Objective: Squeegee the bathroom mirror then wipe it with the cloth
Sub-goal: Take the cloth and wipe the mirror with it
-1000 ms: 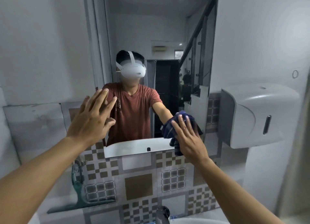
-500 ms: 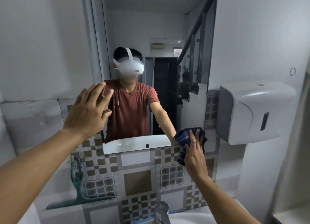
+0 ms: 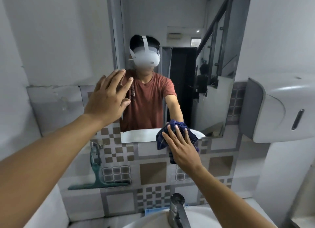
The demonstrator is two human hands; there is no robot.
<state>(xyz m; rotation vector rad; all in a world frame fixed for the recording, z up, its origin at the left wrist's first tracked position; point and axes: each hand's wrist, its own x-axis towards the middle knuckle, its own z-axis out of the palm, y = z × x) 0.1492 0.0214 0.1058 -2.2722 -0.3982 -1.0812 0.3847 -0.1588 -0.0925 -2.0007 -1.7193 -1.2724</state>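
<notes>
The wall mirror (image 3: 211,77) hangs above a patterned tile band and reflects a person in a red shirt. My right hand (image 3: 183,147) presses a dark blue cloth (image 3: 177,125) flat against the mirror's bottom edge, right of centre, fingers spread over it. My left hand (image 3: 109,98) rests open, fingers apart, on the mirror's left edge at about chest height of the reflection. A green squeegee (image 3: 97,174) leans against the tiled wall at the lower left, its blade on the ledge, untouched.
A white wall dispenser (image 3: 279,108) juts out right of the mirror. A chrome tap (image 3: 178,209) and the white basin rim (image 3: 153,219) sit directly below. A grey panel (image 3: 56,105) covers the wall to the left.
My right hand has slid the cloth from the mirror's lower right corner leftwards along the bottom edge. The left hand stays on the mirror's left side. My view has moved closer and tilted down.
</notes>
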